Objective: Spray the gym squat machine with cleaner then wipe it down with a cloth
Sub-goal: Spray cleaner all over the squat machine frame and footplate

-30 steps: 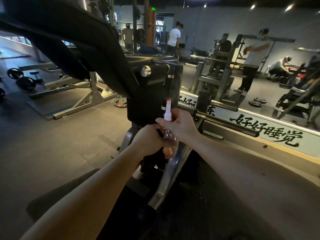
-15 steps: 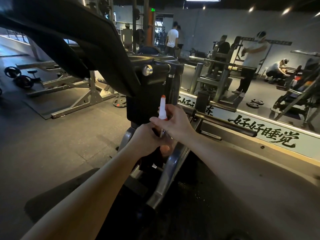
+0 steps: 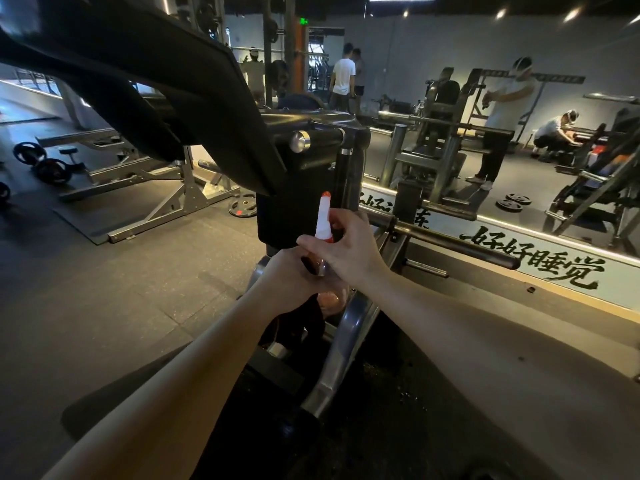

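A clear spray bottle (image 3: 323,220) with a white nozzle and an orange tip stands upright in front of me, held by both hands. My left hand (image 3: 289,277) grips its body from the left. My right hand (image 3: 344,245) wraps its neck just under the nozzle. The bottle's lower part is mostly hidden by my fingers. Directly behind it rises the squat machine (image 3: 301,157), with a big black pad (image 3: 145,81) slanting overhead at the upper left and a steel frame (image 3: 341,344) below my hands. No cloth shows.
A wall mirror (image 3: 519,140) with black characters along its base fills the right side. A weight bench frame (image 3: 145,199) and loose plates (image 3: 242,206) lie on the rubber floor at the left. Several people stand in the background.
Both hands and the bottle have drifted slightly up and left in view. The grip on the bottle looks the same.
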{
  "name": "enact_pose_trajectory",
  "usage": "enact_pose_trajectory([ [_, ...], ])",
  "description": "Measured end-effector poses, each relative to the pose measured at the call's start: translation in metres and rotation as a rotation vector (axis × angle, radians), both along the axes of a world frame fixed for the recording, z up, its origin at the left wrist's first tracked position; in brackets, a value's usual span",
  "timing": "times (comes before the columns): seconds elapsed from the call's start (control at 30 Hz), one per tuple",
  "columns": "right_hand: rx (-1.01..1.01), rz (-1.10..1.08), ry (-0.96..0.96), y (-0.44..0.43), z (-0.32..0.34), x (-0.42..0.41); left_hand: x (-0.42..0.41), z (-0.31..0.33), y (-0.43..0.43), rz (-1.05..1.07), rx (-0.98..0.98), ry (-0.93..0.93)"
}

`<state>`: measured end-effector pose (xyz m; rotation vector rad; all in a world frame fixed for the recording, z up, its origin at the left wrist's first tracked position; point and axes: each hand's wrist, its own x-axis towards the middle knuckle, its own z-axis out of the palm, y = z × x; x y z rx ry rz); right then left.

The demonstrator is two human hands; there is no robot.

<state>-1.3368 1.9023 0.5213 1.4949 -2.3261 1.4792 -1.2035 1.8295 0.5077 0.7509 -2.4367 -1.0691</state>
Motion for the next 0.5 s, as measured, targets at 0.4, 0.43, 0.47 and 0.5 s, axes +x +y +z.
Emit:
enact_pose_trajectory([
  [0.4,0.042,-0.012,-0.03,0.001,-0.009,0.02,0.019,-0.014,-0.013,-0.062,0.031,-0.023],
  [0.43,0.053,-0.007,-0.036,0.002,-0.01,0.021,0.02,-0.017,-0.013,-0.059,0.027,-0.027],
  [0.47,0.061,-0.003,-0.038,0.004,-0.011,0.023,0.022,-0.019,-0.013,-0.052,0.029,-0.04],
  [0.5,0.069,-0.001,-0.039,0.005,-0.013,0.024,0.022,-0.021,-0.013,-0.05,0.036,-0.051],
])
